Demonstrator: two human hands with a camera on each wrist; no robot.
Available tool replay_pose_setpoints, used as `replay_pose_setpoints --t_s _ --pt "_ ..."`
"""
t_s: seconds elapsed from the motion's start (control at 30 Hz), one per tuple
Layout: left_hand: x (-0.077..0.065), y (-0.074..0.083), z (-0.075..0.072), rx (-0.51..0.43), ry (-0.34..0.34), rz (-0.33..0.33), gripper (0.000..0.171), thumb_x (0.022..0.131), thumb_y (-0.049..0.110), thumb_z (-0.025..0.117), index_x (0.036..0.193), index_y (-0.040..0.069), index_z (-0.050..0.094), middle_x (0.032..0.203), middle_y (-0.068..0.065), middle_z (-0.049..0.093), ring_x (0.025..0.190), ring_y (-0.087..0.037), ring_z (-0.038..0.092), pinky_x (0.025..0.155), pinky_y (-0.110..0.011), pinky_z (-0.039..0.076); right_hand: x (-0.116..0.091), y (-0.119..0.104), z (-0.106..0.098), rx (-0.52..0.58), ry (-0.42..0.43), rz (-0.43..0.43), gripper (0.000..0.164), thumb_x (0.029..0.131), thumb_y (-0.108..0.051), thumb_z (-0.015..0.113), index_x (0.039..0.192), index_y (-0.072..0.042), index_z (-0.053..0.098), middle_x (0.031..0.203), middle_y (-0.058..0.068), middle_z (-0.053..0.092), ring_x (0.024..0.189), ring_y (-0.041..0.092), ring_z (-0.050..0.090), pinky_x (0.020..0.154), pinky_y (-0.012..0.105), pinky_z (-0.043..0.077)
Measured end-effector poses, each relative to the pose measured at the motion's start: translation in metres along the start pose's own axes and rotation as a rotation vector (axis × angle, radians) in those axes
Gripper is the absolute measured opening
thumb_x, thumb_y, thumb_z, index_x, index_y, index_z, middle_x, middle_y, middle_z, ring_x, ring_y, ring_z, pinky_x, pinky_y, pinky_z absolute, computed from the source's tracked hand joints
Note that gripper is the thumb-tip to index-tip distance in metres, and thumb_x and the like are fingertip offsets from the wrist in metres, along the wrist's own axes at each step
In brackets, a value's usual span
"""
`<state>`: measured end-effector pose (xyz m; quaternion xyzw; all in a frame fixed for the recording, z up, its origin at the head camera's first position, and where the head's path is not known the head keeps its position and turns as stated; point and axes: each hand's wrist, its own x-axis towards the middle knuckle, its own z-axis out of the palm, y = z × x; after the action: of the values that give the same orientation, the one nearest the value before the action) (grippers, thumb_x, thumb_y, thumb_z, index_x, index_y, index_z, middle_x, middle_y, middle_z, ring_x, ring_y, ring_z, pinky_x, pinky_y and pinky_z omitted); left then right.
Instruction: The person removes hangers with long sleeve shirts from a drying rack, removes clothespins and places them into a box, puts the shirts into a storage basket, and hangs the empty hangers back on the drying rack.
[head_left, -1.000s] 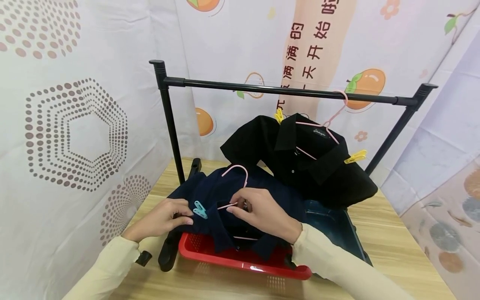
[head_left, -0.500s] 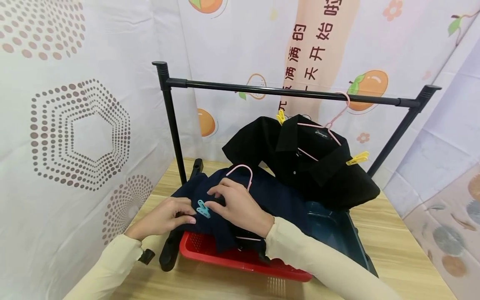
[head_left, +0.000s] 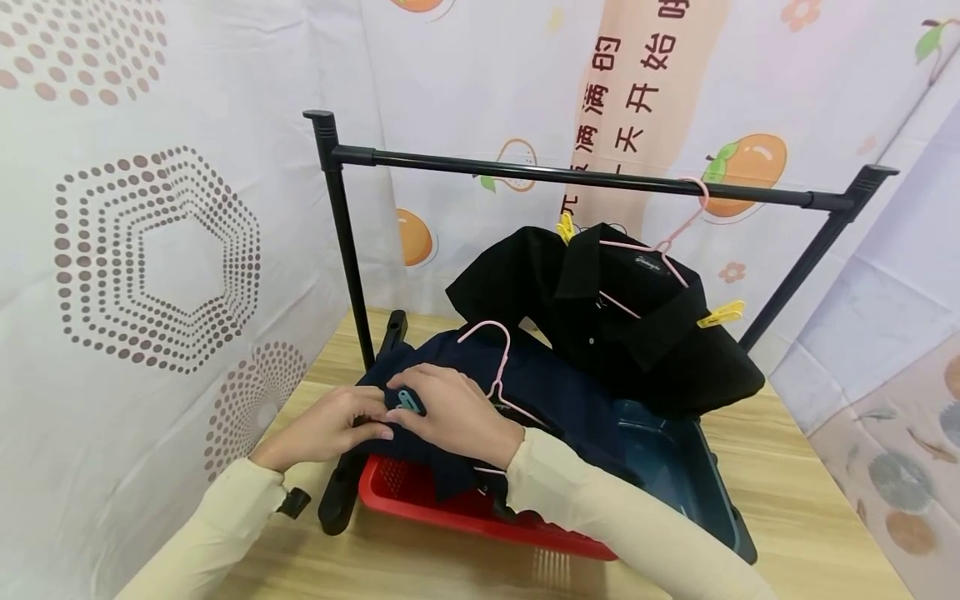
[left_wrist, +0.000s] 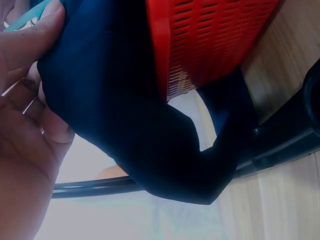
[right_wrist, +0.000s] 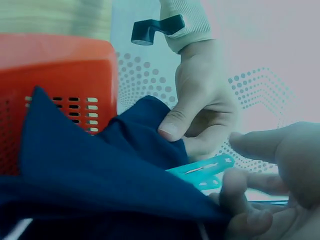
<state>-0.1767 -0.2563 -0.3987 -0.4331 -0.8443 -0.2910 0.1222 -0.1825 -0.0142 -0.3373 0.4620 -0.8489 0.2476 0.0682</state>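
A navy shirt with a pink hanger in its collar lies over a red basket. My left hand pinches a fold of the shirt at its left shoulder. Just right of those fingers a teal clothespin is on the shirt fabric. My right hand is over the shirt, its thumb and fingers spread around the clothespin. In the right wrist view, the outer end of the clothespin lies between thumb and fingers, with a gap visible at the thumb. The right palm hides part of the collar.
A black rail spans the rack behind. From it hangs a black shirt on another pink hanger, with yellow clothespins at both shoulders. A dark blue bin stands right of the basket. The rack's black foot is at the left.
My right hand has left the hanger by the collar and moved left to the teal clothespin. My left hand has stayed on the shirt fold.
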Motion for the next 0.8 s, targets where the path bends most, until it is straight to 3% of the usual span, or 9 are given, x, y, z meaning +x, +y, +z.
replay_pose_setpoints --t_s 0.23,0.37,0.47,0.63,0.8 --pt "-0.0033 0.0017 0.0 0.002 0.001 0.02 0.008 0.09 0.015 0.079 0.089 0.021 0.075 0.082 0.016 0.057 0.069 0.002 0.048 0.06 -0.019 0.043 0.0016 -0.0064 0.0036 -0.027 -0.058 0.033 0.04 0.097 -0.03 0.075 0.132 -0.012 0.071 0.115 -0.002 0.073 0.087 0.003 0.066 0.069 0.013 0.051" --pt "-0.0013 0.002 -0.0006 0.011 0.012 0.021 0.011 0.088 0.011 0.08 0.092 0.021 0.077 0.079 0.016 0.054 0.067 0.002 0.045 0.059 -0.017 0.04 0.0012 -0.0068 0.0029 -0.032 -0.054 0.073 0.031 0.095 -0.031 0.076 0.12 -0.011 0.075 0.083 -0.006 0.067 0.069 0.003 0.058 0.057 0.013 0.044" --pt "0.0001 0.0026 -0.0027 0.013 0.009 0.022 0.01 0.089 0.01 0.08 0.093 0.019 0.078 0.08 0.015 0.055 0.068 0.002 0.046 0.059 -0.018 0.041 0.0021 -0.0052 0.0019 -0.029 -0.051 0.075 0.027 0.095 -0.03 0.076 0.112 -0.01 0.076 0.074 -0.006 0.058 0.064 0.004 0.052 0.054 0.015 0.041" --pt "0.0001 0.0024 -0.0048 0.004 -0.001 0.023 0.01 0.09 0.011 0.079 0.093 0.02 0.077 0.082 0.014 0.058 0.069 0.001 0.048 0.059 -0.019 0.043 0.0009 -0.0049 0.004 -0.083 -0.021 0.04 0.025 0.093 -0.031 0.078 0.108 -0.012 0.073 0.095 -0.004 0.067 0.07 0.003 0.056 0.06 0.013 0.046" --pt "-0.001 0.0017 -0.0049 0.009 0.001 0.033 0.009 0.089 0.011 0.08 0.093 0.019 0.078 0.08 0.014 0.056 0.068 0.002 0.046 0.06 -0.017 0.041 -0.0013 -0.0055 0.0087 -0.122 0.028 -0.019 0.017 0.095 -0.029 0.077 0.101 -0.015 0.071 0.095 -0.005 0.065 0.065 0.003 0.052 0.053 0.011 0.042"
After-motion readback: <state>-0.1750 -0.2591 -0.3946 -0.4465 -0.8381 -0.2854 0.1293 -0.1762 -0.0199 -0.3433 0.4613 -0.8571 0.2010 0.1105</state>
